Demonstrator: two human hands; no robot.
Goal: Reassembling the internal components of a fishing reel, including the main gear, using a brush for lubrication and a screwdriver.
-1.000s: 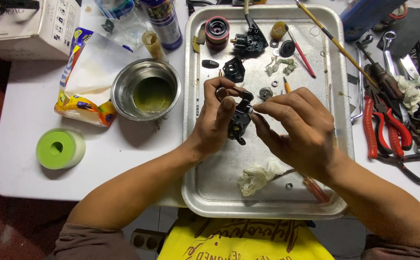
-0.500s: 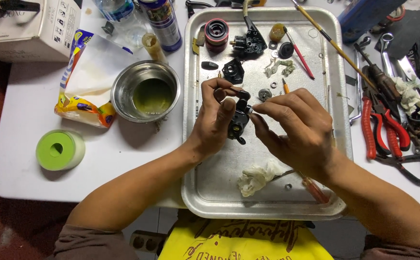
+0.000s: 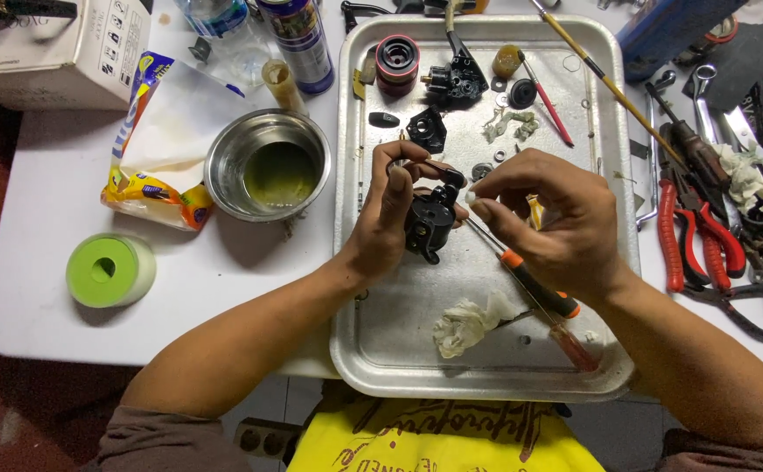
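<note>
My left hand (image 3: 390,214) grips a small black mechanical body (image 3: 430,223) above the middle of a metal tray (image 3: 381,350). My right hand (image 3: 556,218) pinches a tiny pale part against the top of that black body, fingertips touching it. A screwdriver with an orange and black handle (image 3: 534,288) lies on the tray under my right hand. A crumpled whitish rag (image 3: 469,322) rests near the tray's front.
More black parts (image 3: 456,79), a red-ringed spool (image 3: 396,59) and small washers lie at the tray's far end. A steel bowl (image 3: 268,166), a snack wrapper (image 3: 150,157) and green tape roll (image 3: 106,271) sit left. Red pliers (image 3: 692,232) and other tools crowd the right.
Both hands have stayed over the tray's middle; the fingers shifted slightly around the black body, and the right fingertips remain at its top.
</note>
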